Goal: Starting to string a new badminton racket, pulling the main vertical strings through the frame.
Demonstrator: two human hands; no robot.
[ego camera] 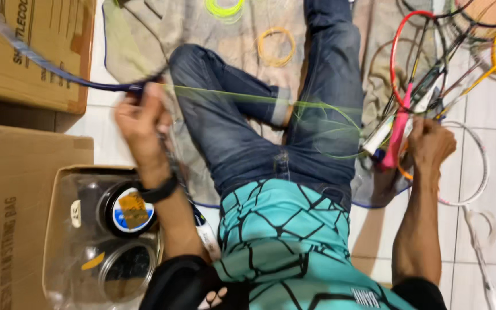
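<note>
Here the dark racket frame (58, 72) lies over the left knee, left hand (140, 123) clamped on its rim. Right hand (431, 143) is closed, apparently pulling the yellow-green string (231, 96). Judgement: steady tension, frame pinned, avoids kinks.

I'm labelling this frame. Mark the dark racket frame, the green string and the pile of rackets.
dark racket frame (96, 85), head view, on the rim beside the left hand.
green string (231, 96), head view, mid-span over the knee.
pile of rackets (426, 69), head view, on crossed shafts.
</note>
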